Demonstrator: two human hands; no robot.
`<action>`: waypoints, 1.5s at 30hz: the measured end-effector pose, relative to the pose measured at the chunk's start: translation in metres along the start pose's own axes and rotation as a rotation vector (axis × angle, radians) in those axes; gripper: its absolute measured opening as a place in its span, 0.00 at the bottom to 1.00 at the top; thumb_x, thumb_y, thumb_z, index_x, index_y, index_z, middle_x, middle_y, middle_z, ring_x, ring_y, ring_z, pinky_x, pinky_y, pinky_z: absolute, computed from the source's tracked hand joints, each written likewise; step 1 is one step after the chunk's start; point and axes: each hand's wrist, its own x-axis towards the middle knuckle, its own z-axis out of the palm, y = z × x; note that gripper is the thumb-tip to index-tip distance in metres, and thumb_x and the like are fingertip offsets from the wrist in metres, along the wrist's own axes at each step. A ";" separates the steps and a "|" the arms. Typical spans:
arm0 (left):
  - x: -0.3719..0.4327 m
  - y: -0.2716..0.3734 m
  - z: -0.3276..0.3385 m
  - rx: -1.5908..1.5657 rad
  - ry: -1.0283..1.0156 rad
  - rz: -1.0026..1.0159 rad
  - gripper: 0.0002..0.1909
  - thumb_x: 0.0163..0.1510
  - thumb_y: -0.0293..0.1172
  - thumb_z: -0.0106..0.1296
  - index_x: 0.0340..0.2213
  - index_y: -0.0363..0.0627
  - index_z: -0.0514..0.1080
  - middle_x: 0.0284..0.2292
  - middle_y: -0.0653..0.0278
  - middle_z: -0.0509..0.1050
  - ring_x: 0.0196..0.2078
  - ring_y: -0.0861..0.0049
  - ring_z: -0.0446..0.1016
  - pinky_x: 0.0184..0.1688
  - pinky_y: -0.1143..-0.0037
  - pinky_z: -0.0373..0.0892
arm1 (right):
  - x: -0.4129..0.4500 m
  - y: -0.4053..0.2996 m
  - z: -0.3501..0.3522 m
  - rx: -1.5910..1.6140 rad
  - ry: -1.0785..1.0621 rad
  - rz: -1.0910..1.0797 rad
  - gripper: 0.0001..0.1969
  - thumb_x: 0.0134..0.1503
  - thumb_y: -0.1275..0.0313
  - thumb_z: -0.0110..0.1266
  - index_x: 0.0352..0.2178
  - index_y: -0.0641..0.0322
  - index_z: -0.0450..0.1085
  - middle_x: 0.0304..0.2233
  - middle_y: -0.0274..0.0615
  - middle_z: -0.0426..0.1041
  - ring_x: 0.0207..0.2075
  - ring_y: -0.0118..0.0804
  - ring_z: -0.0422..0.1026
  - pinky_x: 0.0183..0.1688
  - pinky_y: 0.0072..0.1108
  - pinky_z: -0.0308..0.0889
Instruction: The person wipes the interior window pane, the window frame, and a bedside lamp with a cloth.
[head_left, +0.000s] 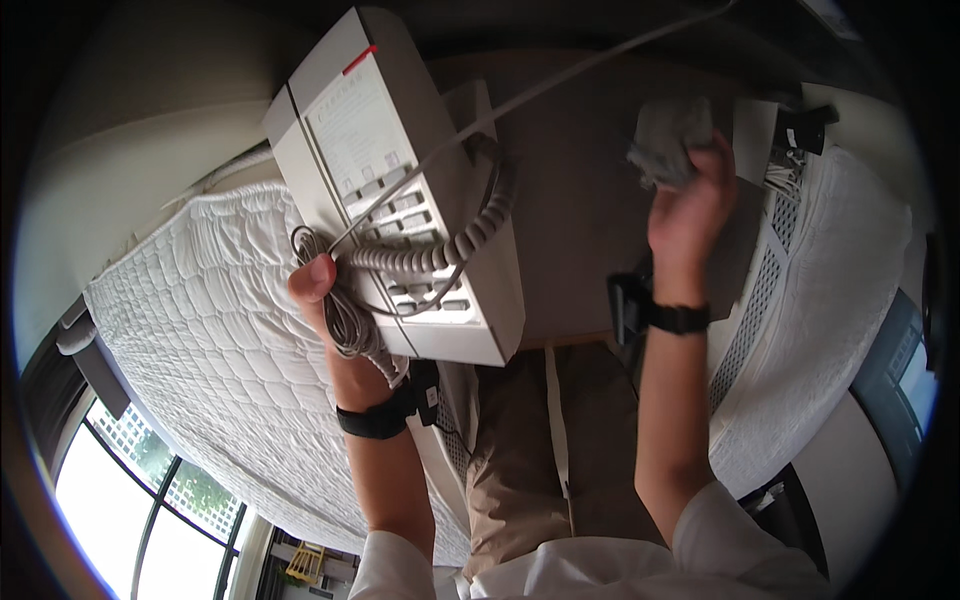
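Observation:
My left hand (315, 285) grips a pale desk telephone (442, 337) by its lower left side, along with a looped bundle of thin grey cable (354, 326). The telephone is tilted, its keypad facing me, and a printed card bearing writing fills its upper face. Across the keys runs a coiled handset cord (420, 259). A thin straight cord (585, 75) stretches from the bundle towards the upper right. At the right, my right hand (686, 206) holds a crumpled grey cloth (671, 135), slightly blurred and apart from the telephone.
Beneath the hands is a dark brown flat surface (570, 195). Quilted white mattresses stand left (217, 300) and right (832, 315). White cables (784, 172) and a black object (806, 131) lie beyond my right hand. Black bands circle both wrists. A window (142, 480) is lower left.

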 end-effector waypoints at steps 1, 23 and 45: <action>0.003 0.000 -0.002 -0.013 0.005 0.001 0.40 0.42 0.32 0.50 0.55 0.19 0.56 0.46 0.29 0.70 0.42 0.42 0.77 0.46 0.55 0.77 | 0.011 0.014 0.012 -0.151 0.064 -0.109 0.18 0.54 0.74 0.48 0.47 0.66 0.66 0.40 0.41 0.72 0.42 0.36 0.72 0.49 0.25 0.68; 0.015 -0.006 0.002 -0.147 -0.085 -0.164 0.39 0.45 0.33 0.51 0.54 0.15 0.55 0.45 0.26 0.70 0.42 0.43 0.77 0.46 0.56 0.78 | -0.014 0.067 0.081 -1.316 -0.318 -0.686 0.31 0.56 0.74 0.51 0.62 0.56 0.56 0.64 0.51 0.55 0.66 0.62 0.49 0.65 0.55 0.44; 0.011 0.006 0.003 0.008 -0.095 -0.143 0.37 0.45 0.32 0.51 0.54 0.18 0.58 0.46 0.30 0.71 0.44 0.45 0.77 0.47 0.56 0.77 | -0.048 0.084 0.107 -0.926 -0.626 -0.770 0.29 0.56 0.65 0.52 0.60 0.53 0.61 0.63 0.42 0.58 0.64 0.56 0.54 0.65 0.50 0.47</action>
